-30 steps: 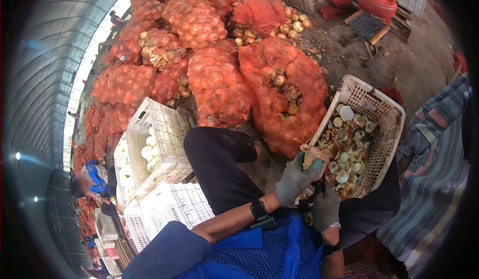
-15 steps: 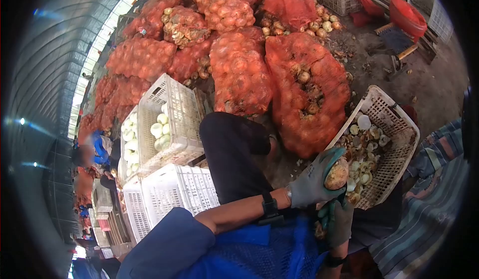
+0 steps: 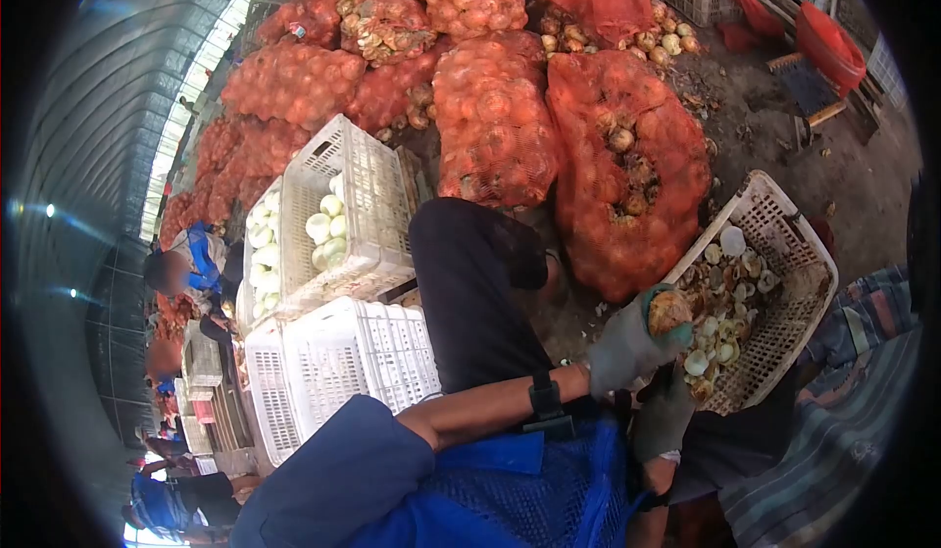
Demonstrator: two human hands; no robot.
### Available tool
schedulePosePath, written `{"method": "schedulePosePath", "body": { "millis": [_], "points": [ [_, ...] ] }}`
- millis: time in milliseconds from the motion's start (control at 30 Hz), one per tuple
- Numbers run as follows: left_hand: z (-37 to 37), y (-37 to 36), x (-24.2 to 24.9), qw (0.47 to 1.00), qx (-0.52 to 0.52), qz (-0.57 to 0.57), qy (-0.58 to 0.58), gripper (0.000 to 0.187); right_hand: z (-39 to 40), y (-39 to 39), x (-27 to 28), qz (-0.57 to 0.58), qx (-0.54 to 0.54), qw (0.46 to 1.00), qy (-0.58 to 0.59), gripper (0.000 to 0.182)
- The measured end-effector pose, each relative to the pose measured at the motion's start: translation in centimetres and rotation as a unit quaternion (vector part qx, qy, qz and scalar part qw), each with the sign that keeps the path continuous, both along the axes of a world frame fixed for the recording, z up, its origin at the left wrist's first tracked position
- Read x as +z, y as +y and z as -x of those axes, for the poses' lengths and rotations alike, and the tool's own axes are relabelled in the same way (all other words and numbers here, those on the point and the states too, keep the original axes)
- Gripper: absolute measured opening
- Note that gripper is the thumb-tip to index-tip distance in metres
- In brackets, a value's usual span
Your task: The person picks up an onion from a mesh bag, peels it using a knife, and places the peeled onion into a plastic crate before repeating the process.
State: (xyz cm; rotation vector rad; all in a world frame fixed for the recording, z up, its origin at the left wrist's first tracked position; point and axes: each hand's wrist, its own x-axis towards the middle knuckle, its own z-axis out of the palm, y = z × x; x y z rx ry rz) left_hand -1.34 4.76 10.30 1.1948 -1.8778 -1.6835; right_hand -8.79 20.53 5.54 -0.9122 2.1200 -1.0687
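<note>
My left hand [image 3: 625, 347], in a grey and green glove, is closed around a brown-skinned onion [image 3: 670, 311]. Just below it, my right hand [image 3: 663, 419], gloved too, is curled with its fingertips close to the onion's lower side. Whatever the right fingers grip is hidden from view. Both hands are beside the near rim of a dirty plastic crate [image 3: 806, 337], which is tilted and contains onion peels and cut ends [image 3: 727, 337].
Red mesh sacks of onions [image 3: 498, 122] lie ahead, one torn sack [image 3: 627, 224] close to my knee. White crates stand left, one with peeled onions [image 3: 331, 223], another [image 3: 338, 357] in front. Striped cloth [image 3: 833, 430] lies right. Other people [image 3: 201, 269] are at far left.
The view has swung slightly, shifting the sacks and crates right. The onion in my left hand has turned and risen a little. My right hand has come up against its lower side.
</note>
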Motion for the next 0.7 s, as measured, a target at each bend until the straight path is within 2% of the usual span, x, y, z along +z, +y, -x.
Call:
{"method": "schedulePosePath", "body": {
  "millis": [33, 100, 133, 200, 233, 300, 367, 433, 533, 567, 667, 700],
  "points": [
    [-0.5, -0.7, -0.5, 0.995, -0.023, -0.087, 0.053, 0.056, 0.1, 0.0, -0.1, 0.006, 0.019, 0.999, 0.045, 0.03],
    [-1.7, -2.2, -2.8, 0.95, -0.071, -0.262, 0.156, 0.053, 1.7, 0.0, 1.8, -0.04, 0.005, 0.974, -0.221, 0.032],
    [-2.4, -2.5, -2.7, 0.96, -0.086, -0.215, 0.16, 0.051, 2.5, 0.1, 2.9, -0.067, -0.014, 0.935, -0.349, 0.033],
    [-3.9, -3.0, -2.7, 0.966, -0.127, -0.137, 0.178, 0.048, 4.0, 0.8, 3.9, -0.066, 0.013, 0.908, -0.413, 0.034],
    [-4.6, -3.0, -3.8, 0.974, -0.157, -0.059, 0.151, 0.047, 4.7, 1.2, 4.2, -0.064, 0.023, 0.894, -0.443, 0.035],
    [-5.5, -2.0, -5.3, 0.973, -0.174, -0.015, 0.149, 0.047, 4.4, 1.4, 4.6, -0.074, 0.004, 0.92, -0.384, 0.037],
    [-5.2, -2.2, -4.8, 0.967, -0.156, -0.073, 0.189, 0.048, 3.6, 0.8, 4.0, -0.047, -0.011, 0.949, -0.31, 0.038],
    [-4.9, -2.4, -3.8, 0.964, -0.18, -0.091, 0.173, 0.05, 2.7, 0.4, 3.3, 0.006, -0.028, 0.974, -0.226, 0.037],
    [-4.3, -2.0, -2.9, 0.962, -0.181, -0.138, 0.148, 0.054, 2.5, -1.3, 4.3, 0.065, -0.051, 0.967, -0.241, 0.038],
    [-4.2, -1.8, -2.7, 0.962, -0.175, -0.158, 0.139, 0.055, 2.8, -1.5, 3.9, 0.059, -0.038, 0.973, -0.22, 0.038],
    [-4.3, -1.4, -2.9, 0.946, -0.172, -0.224, 0.158, 0.061, 3.5, -1.9, 2.4, 0.017, -0.079, 0.957, -0.278, 0.043],
    [-4.4, -1.3, -3.1, 0.938, -0.173, -0.248, 0.171, 0.064, 3.7, -2.1, 3.0, 0.012, -0.115, 0.942, -0.314, 0.036]
  ]
}}
